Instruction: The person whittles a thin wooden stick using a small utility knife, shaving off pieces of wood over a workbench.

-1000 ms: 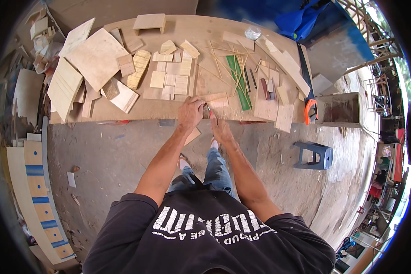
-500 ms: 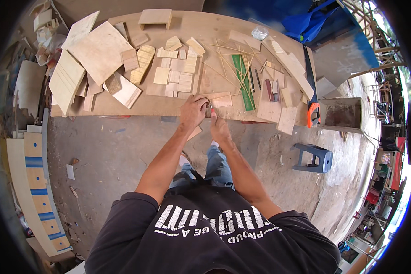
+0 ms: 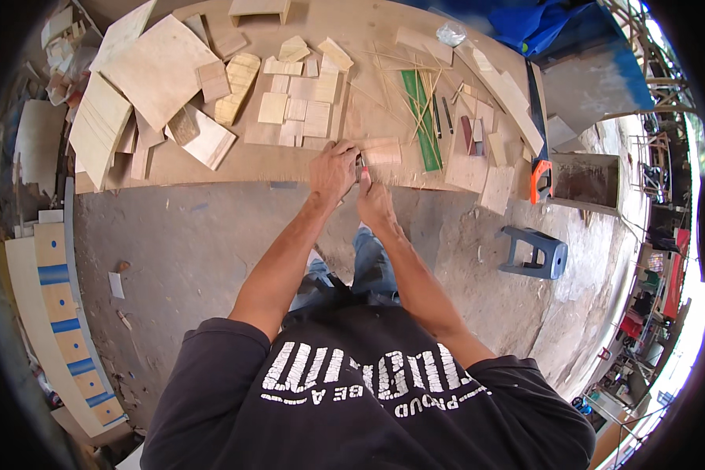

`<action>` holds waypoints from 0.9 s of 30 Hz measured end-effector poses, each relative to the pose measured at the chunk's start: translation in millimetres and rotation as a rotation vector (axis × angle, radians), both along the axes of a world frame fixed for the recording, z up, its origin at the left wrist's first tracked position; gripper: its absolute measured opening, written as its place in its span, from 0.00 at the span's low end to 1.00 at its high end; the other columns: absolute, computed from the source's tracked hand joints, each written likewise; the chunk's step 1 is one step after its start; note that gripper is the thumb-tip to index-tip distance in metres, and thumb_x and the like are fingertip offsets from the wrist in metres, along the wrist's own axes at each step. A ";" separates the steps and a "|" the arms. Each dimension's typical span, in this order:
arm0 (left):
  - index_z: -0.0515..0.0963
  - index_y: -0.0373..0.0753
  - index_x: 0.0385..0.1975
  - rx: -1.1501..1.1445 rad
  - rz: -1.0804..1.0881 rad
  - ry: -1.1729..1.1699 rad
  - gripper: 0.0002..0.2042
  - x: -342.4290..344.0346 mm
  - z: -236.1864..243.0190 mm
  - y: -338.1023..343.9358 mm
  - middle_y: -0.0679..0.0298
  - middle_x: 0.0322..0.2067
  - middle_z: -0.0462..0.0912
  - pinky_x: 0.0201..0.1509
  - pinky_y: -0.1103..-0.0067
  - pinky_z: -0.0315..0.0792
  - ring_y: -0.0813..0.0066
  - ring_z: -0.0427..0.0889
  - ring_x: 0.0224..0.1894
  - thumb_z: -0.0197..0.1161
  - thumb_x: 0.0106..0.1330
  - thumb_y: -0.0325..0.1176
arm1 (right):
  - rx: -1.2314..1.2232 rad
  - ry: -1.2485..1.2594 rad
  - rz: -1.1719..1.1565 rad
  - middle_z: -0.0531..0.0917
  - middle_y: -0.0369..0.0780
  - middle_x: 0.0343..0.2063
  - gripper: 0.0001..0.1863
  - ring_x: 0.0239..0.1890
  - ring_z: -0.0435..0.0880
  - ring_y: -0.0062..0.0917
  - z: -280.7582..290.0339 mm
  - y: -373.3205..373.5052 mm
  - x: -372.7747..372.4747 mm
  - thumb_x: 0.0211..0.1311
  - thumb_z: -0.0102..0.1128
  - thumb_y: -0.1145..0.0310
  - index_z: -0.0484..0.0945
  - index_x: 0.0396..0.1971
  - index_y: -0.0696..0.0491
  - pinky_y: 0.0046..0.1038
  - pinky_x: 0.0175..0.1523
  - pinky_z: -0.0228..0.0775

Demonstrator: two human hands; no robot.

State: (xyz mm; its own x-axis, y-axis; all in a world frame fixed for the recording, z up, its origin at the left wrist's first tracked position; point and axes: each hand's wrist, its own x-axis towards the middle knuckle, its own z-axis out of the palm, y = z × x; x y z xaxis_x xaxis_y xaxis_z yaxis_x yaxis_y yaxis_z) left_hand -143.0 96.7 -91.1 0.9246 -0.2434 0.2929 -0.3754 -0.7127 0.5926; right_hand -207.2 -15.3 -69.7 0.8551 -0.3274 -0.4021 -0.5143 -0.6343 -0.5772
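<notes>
One red-handled tool (image 3: 365, 170) gripped in right hand (image 3: 376, 204) beside bunched left hand (image 3: 334, 169) (contents impossible to tell), presumably for control.

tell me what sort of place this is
Probably a small woodworking workshop: cut wood pieces cover much of the worktable, and an orange-handled handsaw lies toward its right end.

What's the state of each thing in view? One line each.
Left hand, curled, contents unclear
Right hand, closed on red-handled tool
Handsaw, lying down
Thin sticks, scattered, crossing
Green strip, lying under sticks
Small wood pieces, grouped together
Large boards, piled, overlapping
Stool, upright, unoccupied
Box, open
</notes>
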 end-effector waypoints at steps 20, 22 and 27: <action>0.85 0.42 0.31 -0.025 0.042 -0.005 0.04 1.0 8.4 -1.8 0.67 0.35 0.83 0.39 0.70 0.79 0.63 0.84 0.38 0.65 0.58 0.29 | 0.033 -0.034 -0.117 0.79 0.69 0.37 0.39 0.47 0.79 0.64 -0.8 5.3 0.2 0.73 0.38 0.42 0.83 0.33 0.68 0.52 0.57 0.69; 0.85 0.42 0.30 -0.020 0.045 -0.009 0.04 1.1 9.7 -3.5 0.68 0.36 0.84 0.39 0.70 0.79 0.64 0.84 0.38 0.64 0.58 0.29 | 0.047 -0.032 -0.115 0.79 0.69 0.37 0.39 0.48 0.79 0.64 -2.6 4.2 0.9 0.73 0.39 0.42 0.83 0.33 0.68 0.52 0.56 0.70; 0.84 0.42 0.30 -0.020 0.042 0.002 0.03 2.1 7.6 -4.6 0.68 0.37 0.84 0.38 0.71 0.79 0.65 0.84 0.38 0.64 0.59 0.29 | 0.038 -0.029 -0.064 0.79 0.69 0.36 0.38 0.47 0.79 0.64 -10.0 -3.5 3.4 0.73 0.40 0.44 0.82 0.31 0.69 0.53 0.55 0.71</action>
